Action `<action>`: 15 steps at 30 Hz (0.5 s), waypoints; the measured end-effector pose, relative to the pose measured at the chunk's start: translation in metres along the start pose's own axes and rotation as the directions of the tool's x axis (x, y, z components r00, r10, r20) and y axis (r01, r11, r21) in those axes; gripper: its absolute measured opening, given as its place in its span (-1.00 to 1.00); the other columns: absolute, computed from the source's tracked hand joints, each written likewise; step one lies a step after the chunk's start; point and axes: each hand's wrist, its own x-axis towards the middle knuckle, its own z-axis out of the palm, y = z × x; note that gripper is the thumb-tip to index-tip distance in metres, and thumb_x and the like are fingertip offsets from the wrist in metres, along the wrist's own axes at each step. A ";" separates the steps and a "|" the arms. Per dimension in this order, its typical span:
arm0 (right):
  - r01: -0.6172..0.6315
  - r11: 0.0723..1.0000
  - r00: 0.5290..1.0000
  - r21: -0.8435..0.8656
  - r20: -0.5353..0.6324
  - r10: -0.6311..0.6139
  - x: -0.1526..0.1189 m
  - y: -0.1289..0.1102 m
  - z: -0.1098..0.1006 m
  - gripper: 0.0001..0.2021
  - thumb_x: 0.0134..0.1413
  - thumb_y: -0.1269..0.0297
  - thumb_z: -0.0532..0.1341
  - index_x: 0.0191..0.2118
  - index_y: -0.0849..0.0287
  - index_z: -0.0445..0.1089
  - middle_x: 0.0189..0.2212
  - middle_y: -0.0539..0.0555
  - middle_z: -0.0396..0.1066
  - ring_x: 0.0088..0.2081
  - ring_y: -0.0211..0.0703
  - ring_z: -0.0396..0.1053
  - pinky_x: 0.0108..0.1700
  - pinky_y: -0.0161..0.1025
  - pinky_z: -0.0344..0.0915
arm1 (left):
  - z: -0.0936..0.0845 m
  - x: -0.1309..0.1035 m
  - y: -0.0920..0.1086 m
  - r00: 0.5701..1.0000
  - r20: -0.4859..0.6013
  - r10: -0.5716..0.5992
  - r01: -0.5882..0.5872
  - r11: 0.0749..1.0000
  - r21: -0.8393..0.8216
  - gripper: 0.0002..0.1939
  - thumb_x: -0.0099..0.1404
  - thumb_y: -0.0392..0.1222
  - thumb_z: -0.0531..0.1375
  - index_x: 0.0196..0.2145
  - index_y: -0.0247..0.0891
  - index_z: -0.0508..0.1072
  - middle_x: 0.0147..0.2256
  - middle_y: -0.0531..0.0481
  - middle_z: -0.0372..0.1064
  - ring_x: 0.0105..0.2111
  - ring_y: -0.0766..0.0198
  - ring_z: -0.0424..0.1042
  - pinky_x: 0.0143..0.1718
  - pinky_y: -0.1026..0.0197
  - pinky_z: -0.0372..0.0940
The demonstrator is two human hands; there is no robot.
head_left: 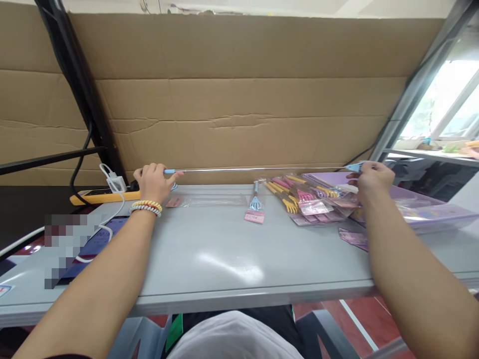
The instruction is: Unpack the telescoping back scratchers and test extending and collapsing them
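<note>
Between my two hands a telescopic back scratcher [258,170] is drawn out long, its thin metal rod level above the far side of the table. My left hand [152,180] is closed on one light blue end, and my right hand [374,178] grips the light blue piece at the other. Below the rod lies a clear plastic sleeve [213,200] with a pink label. A small packed blue back scratcher [256,203] rests flat near the middle. Closer to my right hand is a pile of packed yellow, pink and purple back scratchers [299,197].
The grey table [224,249] has a cardboard wall [262,99] behind it. A purple plastic bin [430,212] stands at the right. On the left are a yellow power strip [105,198], a white charger [118,183] with cable, and a dark blue flat item [97,247].
</note>
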 end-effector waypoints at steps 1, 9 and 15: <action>-0.031 1.000 0.999 -0.001 0.030 0.031 -0.001 0.000 -0.001 -0.81 0.03 0.60 0.03 -0.50 0.22 0.23 -0.64 -0.04 0.23 -0.73 -0.42 0.12 -0.60 -0.31 0.01 | 0.001 0.000 -0.001 1.000 -0.019 -0.019 0.019 1.000 0.007 -0.54 0.27 0.16 -0.03 -0.27 -0.28 0.42 -0.21 -0.22 0.34 -0.08 -0.01 0.22 -0.05 -0.01 -0.05; -0.082 0.997 0.991 -0.012 0.101 0.083 -0.011 -0.002 0.001 -0.84 0.11 0.43 0.02 -0.49 0.18 0.17 -0.62 -0.04 0.21 -0.75 -0.38 0.15 -0.62 -0.31 0.00 | 0.004 0.001 -0.001 0.990 0.142 0.012 -0.024 0.996 0.081 -0.47 0.25 0.25 -0.08 -0.33 -0.26 0.42 -0.29 -0.22 0.41 -0.16 -0.01 0.31 -0.13 0.05 0.04; 0.092 0.975 0.990 -0.202 -0.090 -0.112 -0.005 -0.002 0.009 -0.83 0.05 0.37 0.08 -0.53 0.18 0.21 -0.73 -0.03 0.15 -0.74 -0.28 0.14 -0.62 -0.26 0.04 | -0.010 0.006 -0.009 0.960 0.281 0.008 -0.049 0.989 0.141 -0.39 0.23 0.32 -0.14 -0.38 -0.25 0.43 -0.32 -0.24 0.46 -0.26 -0.04 0.39 -0.31 0.10 0.07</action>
